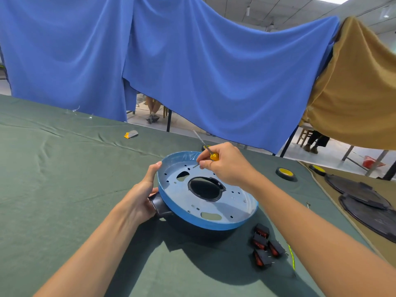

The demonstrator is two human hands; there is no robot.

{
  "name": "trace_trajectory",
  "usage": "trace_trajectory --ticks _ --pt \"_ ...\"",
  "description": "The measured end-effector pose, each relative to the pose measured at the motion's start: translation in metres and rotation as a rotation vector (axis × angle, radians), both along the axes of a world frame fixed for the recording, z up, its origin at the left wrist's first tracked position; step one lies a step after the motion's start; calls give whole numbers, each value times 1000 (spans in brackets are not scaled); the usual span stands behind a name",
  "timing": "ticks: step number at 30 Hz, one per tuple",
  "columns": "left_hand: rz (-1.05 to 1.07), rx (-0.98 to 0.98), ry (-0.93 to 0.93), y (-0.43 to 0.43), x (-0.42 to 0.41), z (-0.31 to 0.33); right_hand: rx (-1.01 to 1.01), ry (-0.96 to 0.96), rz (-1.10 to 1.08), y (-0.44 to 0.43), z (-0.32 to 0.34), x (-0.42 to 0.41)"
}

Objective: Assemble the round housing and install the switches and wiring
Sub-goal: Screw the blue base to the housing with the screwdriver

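The round housing lies on the green cloth: a blue dish-shaped plate with a large black-ringed centre hole, several small holes and a black base with a spout on its left. My left hand grips that left side, thumb up along the blue rim. Over the plate's far part, my right hand holds a yellow-handled screwdriver, whose metal shaft points up and away. Its thumb and forefinger also pinch a small metal pin or screw just above the plate. Several black and red rocker switches lie near the housing's right front.
A thin yellow-green wire lies right of the switches. Black and yellow tape rolls sit to the right, and black round covers lie on the tan cloth at far right. A yellow and grey scrap lies at the back.
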State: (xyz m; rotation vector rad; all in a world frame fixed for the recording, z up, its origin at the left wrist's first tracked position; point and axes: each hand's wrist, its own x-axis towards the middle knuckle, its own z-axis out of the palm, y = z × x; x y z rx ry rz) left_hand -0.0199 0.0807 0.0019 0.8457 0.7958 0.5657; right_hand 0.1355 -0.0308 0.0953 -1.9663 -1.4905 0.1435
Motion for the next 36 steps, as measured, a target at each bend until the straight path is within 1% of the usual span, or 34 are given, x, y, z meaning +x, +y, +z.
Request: trace_trajectory --ticks 4,15,25,33,36 --pt "-24 -5 5 3 0 -1 -55 -71 49 25 -4 -9" --pt "-13 -29 1 2 1 -3 -85 -106 84 64 -18 -19" --pt "23 -50 30 0 2 -3 -116 -107 103 80 -27 -21" --pt "25 -69 10 0 2 -3 -201 -204 159 89 -22 -26" --pt "29 -68 3 0 2 -4 -225 -206 180 89 -20 -29"
